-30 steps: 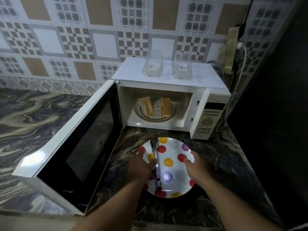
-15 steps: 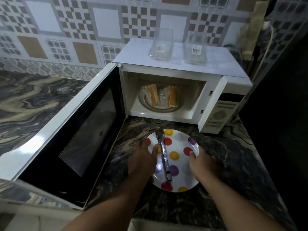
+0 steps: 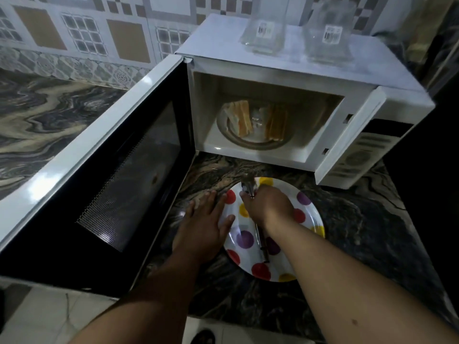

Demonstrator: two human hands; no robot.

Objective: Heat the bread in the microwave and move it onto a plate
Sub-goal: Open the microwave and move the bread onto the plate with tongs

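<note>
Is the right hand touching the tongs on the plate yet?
Touching. In the head view the right hand lies over the metal tongs on the dotted plate, its fingers curled round them near their upper end.

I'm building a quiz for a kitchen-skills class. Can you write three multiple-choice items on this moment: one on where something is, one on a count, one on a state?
1. Where is the bread?
A. on the dotted plate
B. inside the microwave on its turntable
C. on top of the microwave

2. How many clear containers stand on top of the microwave?
A. one
B. two
C. four

3. What state is the microwave door in?
A. swung wide open
B. fully closed
C. removed and lying on the counter

Answers: 1 B, the slices sit in the open cavity while the dotted plate holds only the tongs, which the right hand grips. 2 B, two clear containers stand side by side. 3 A, the door hangs open to the left, beside the flat left hand.
</note>
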